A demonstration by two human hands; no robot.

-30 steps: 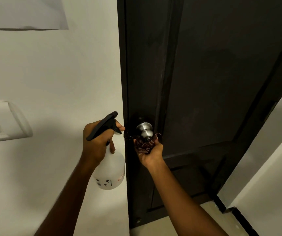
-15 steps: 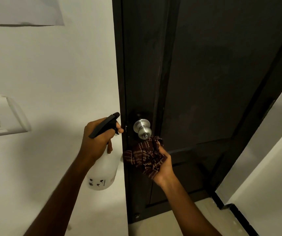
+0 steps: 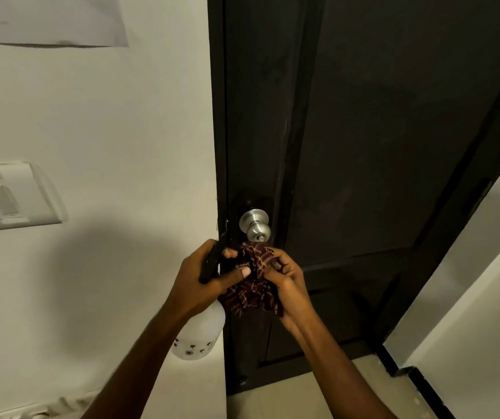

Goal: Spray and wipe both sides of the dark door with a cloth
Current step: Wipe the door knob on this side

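The dark door (image 3: 363, 146) fills the middle and right, with a silver round knob (image 3: 255, 226) at its left edge. My left hand (image 3: 203, 276) grips the black trigger head of a white spray bottle (image 3: 202, 334), whose body hangs below my wrist. Its thumb also presses on a dark red patterned cloth (image 3: 253, 282). My right hand (image 3: 288, 282) holds that bunched cloth just below the knob. Both hands meet in front of the door's lower panel.
A white wall (image 3: 106, 116) lies to the left, with a white switch plate (image 3: 13, 195) and a sheet of paper (image 3: 46, 19) higher up. Another white wall with a black skirting (image 3: 418, 376) stands at the right. Pale floor tile (image 3: 303, 397) lies below.
My right hand has come off the knob and dropped below it with the cloth. My left hand has moved right with the bottle until it touches the cloth.
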